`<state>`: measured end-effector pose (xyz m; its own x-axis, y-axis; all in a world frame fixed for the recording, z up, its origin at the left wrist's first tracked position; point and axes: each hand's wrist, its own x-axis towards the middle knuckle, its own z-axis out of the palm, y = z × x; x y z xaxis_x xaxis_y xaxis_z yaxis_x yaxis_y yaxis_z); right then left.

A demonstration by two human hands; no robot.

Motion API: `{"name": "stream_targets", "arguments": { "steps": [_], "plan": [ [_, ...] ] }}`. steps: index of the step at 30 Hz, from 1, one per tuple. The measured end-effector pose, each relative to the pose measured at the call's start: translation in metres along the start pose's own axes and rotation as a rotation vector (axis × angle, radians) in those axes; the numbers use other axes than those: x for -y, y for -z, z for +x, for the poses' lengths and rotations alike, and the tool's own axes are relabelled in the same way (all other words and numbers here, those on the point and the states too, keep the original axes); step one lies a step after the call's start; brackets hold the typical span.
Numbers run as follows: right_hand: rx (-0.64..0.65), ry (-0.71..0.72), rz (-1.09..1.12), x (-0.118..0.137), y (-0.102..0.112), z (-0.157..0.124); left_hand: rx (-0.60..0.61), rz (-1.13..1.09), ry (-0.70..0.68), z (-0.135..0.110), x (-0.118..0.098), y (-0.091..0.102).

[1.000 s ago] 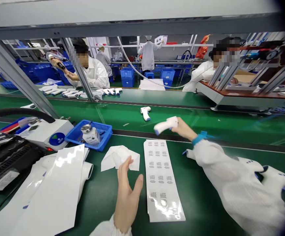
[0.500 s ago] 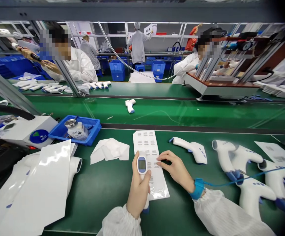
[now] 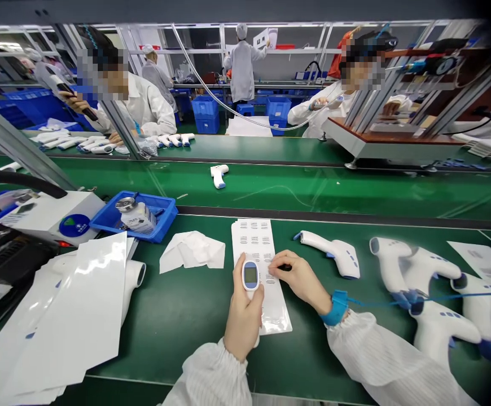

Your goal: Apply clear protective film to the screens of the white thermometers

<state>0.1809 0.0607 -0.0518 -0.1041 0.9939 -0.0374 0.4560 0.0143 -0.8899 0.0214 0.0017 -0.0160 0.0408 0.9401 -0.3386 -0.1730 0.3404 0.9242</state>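
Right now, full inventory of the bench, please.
Infrared thermometers: 4, white and blue, right of the label sheet.
Far thermometer: 1, white, on the belt beyond.
Label sheet: 1, white, centre, under the hands.
Wipe: 1, white, left of the sheet.
Tray: 1, blue, left of the wipe.
Bottle: 1, white, in the tray.
Film sheets: several, white, bench left.
Left hand: 1, holding a thermometer over the sheet.
Right hand: 1, blue wrist strap, on the sheet.
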Motion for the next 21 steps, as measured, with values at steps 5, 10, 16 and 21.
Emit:
{"name": "stream_targets", "arguments": {
  "steps": [5, 10, 16, 21],
  "plan": [
    [-0.051, 0.059, -0.127, -0.002, -0.004, -0.007, 0.006, -0.003, 0.044, 0.0, -0.002, 0.0],
    [-0.089, 0.037, -0.088, -0.006, -0.008, -0.013, 0.016, -0.026, 0.052, -0.001, -0.004, 0.001],
    [-0.006, -0.019, -0.042, 0.0, -0.003, -0.005, 0.026, -0.001, 0.044, 0.001, 0.0, 0.003],
    [0.077, 0.101, -0.312, 0.014, 0.001, 0.003, 0.037, 0.013, 0.032, 0.001, 0.002, 0.004]
  ]
}}
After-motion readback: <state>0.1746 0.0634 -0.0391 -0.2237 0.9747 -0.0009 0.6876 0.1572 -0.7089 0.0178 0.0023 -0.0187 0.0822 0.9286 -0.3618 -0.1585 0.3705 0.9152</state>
